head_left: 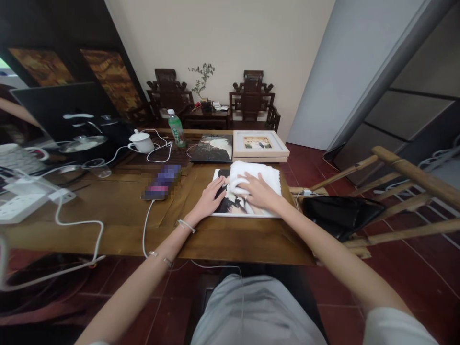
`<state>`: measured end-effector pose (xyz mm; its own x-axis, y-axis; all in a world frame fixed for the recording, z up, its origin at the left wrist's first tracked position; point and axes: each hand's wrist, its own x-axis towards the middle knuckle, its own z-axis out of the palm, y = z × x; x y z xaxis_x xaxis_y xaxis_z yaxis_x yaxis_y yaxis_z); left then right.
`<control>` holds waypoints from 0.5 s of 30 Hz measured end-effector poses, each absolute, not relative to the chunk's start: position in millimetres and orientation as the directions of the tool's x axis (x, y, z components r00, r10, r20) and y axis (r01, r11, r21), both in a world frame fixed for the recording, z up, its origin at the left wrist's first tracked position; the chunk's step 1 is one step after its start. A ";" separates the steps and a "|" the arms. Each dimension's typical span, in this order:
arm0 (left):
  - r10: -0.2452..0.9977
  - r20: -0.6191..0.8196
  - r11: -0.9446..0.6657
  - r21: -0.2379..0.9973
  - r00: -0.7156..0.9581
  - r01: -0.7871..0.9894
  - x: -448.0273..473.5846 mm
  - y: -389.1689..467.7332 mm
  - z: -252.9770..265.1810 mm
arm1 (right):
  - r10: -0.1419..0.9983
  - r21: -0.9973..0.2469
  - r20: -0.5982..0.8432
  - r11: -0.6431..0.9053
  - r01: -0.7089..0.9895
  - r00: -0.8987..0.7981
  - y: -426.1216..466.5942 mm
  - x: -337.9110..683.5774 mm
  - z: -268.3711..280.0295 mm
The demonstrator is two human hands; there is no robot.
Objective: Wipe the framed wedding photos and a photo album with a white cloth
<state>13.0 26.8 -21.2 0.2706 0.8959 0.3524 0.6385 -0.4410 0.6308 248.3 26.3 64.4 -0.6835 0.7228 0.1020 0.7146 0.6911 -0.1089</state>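
A photo panel (233,209) with a white edge lies flat on the wooden table (215,244) in front of me. My left hand (210,195) rests along the panel's left edge, fingers stretched out and holding nothing. On the panel's upper right, a white cloth (270,176) is bunched and partly spread, hiding much of the picture. My right hand (258,191) presses on this cloth, with its fingers curled into the folds.
Behind the panel lie a dark photo album (212,147) and stacked white frames (260,152). A green-labelled bottle (176,128), a lidded white cup (141,142) and a charging phone (161,182) stand or lie leftward. Cables and a power strip (21,203) occupy the far left. A bamboo chair (413,175) is at right.
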 end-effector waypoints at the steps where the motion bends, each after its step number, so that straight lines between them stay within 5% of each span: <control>1: 0.894 0.353 -0.444 0.628 0.275 0.639 12.6 27.0 -20.9 | 0.726 -0.106 0.118 0.688 0.718 -0.678 37.1 245.7 63.4; 9: 0.896 0.357 -0.440 0.632 0.264 0.638 14.9 26.5 -20.8 | 0.705 -0.034 0.107 0.708 0.706 -0.702 16.1 245.7 53.3; 15: 0.907 0.341 -0.417 0.647 0.247 0.638 18.5 24.7 -19.6 | 0.625 -0.109 0.070 0.779 0.617 -0.777 -69.9 269.2 53.4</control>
<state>18.5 24.7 -19.6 0.2473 0.9071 0.3407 0.6382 -0.4170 0.6471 269.2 -69.9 53.4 -0.7774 0.6251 0.0703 0.6169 0.7794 -0.1093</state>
